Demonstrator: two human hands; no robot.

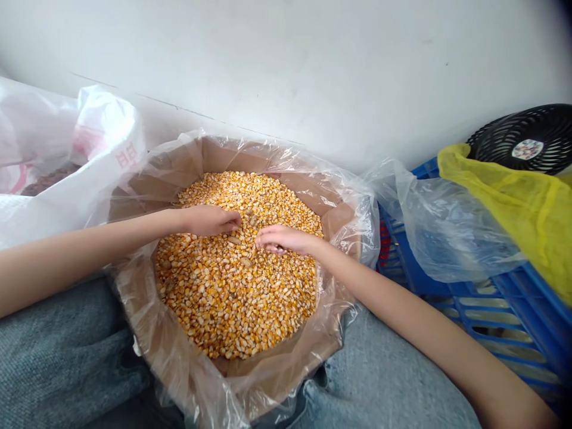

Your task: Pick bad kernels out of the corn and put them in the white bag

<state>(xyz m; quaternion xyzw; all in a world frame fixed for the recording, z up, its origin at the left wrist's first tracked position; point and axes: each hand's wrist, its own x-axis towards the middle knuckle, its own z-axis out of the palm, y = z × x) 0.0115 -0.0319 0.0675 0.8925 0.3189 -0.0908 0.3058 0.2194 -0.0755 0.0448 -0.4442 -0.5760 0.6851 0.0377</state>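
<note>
A cardboard box lined with clear plastic (263, 387) holds loose yellow corn kernels (241, 304). Over the upper middle of the corn is my left hand (214, 220), its fingers curled together; what they hold, if anything, is hidden. Just to its right, my right hand (286, 238) has its fingers bent and drawn together above the kernels, and I cannot make out anything between them. Several peanuts in shells lie on the corn, one peanut (246, 261) below and between the hands and another peanut (233, 240) close to my left hand's fingertips.
A white woven sack (111, 161) with dark contents stands at the left. Blue plastic crates (504, 322) at the right carry a clear plastic bag (456, 232), a yellow mesh bag (513, 208) and a black round grille (527, 140). Behind the box rises a white wall (286, 71).
</note>
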